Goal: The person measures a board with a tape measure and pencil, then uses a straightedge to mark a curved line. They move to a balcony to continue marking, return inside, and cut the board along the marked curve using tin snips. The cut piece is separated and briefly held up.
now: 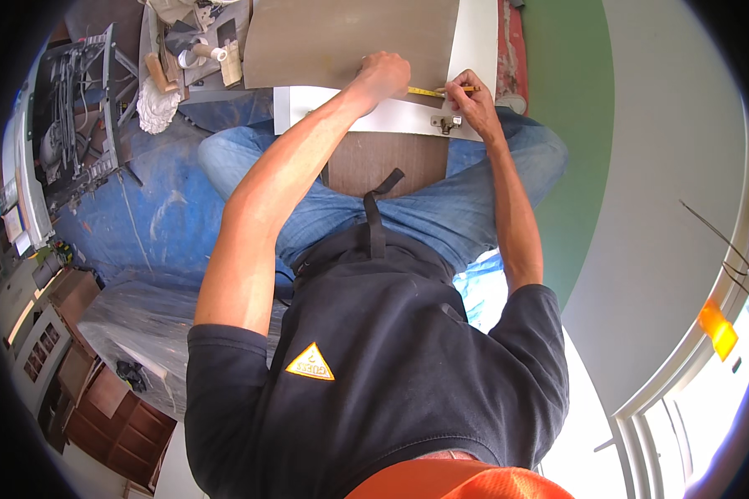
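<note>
Left hand (pixel 383 76): fingers curled beside yellow measuring tape (pixel 425 91), hold unclear | Right hand (pixel 474 108): fingers pinching pencil (pixel 471 88) | Metal hinge (pixel 446 124): on white panel (pixel 383 121), near right hand

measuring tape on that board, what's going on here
A person sits cross-legged, leaning over a brown sheet with a white board along its near edge. The left hand is curled at one end of the exposed yellow measuring tape, its grip hidden. The right hand holds a pencil at the other end, near a metal hinge on the white board.
</note>
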{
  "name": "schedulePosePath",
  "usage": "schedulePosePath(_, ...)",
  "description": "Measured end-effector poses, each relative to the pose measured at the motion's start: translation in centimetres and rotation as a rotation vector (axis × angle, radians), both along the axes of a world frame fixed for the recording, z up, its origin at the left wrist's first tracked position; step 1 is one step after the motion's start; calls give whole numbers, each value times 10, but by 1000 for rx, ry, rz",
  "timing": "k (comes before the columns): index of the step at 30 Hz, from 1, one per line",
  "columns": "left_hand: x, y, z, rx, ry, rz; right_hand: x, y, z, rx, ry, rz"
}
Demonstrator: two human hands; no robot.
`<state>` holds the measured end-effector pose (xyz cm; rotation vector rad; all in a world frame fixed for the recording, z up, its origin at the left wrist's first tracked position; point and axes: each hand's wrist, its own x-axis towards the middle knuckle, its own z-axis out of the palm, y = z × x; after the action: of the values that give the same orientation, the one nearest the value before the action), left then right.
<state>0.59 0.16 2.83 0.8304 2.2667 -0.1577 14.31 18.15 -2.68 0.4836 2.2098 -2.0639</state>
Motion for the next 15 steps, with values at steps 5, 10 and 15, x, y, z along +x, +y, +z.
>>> schedulePosePath(5, 0, 0, -3, 6, -1, 18, -1, 0, 0, 14, 10, 15)
schedulePosePath(10, -2, 2, -8, -14, -4, -16, -1, -1, 0, 18, 8, 13)
schedulePosePath(15, -1, 1, -6, -2, 1, 8, -1, -2, 1, 26, 19, 15)
